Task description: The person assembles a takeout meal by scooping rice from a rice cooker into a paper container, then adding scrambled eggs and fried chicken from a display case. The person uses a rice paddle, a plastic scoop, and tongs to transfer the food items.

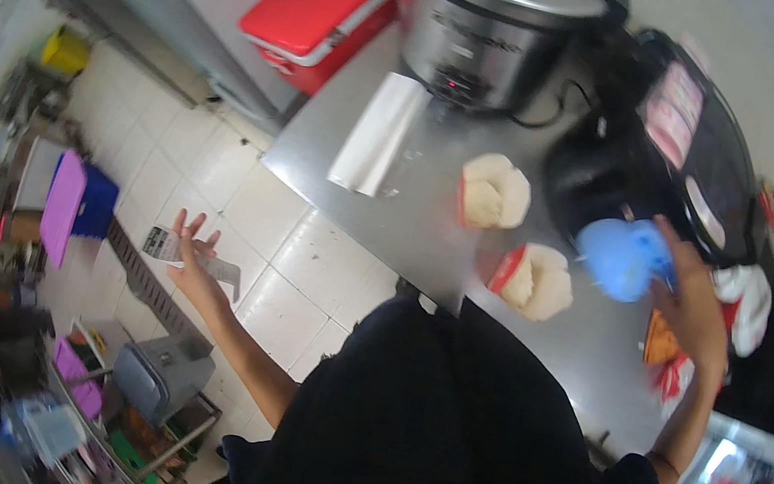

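Observation:
My left hand [191, 262], out over the floor beside the table, grips a printed paper receipt [166, 245] that passes between its fingers. At the table's right side my right hand [697, 296] is closed on the edge of a light blue rounded object [619, 261]; motion blurs it, and I cannot tell its kind. Left of that object stand two open paper boxes, red and white outside. Pale food, perhaps rice, shows inside the farther box [509, 188] and the nearer box [552, 284].
A large steel rice cooker [479, 44] stands at the back of the steel table [409, 230], beside a red cooler box [323, 4]. A folded white cloth or paper [379, 134] lies before it. Black containers [581, 166] fill the right. A grey bin [164, 374] stands at left.

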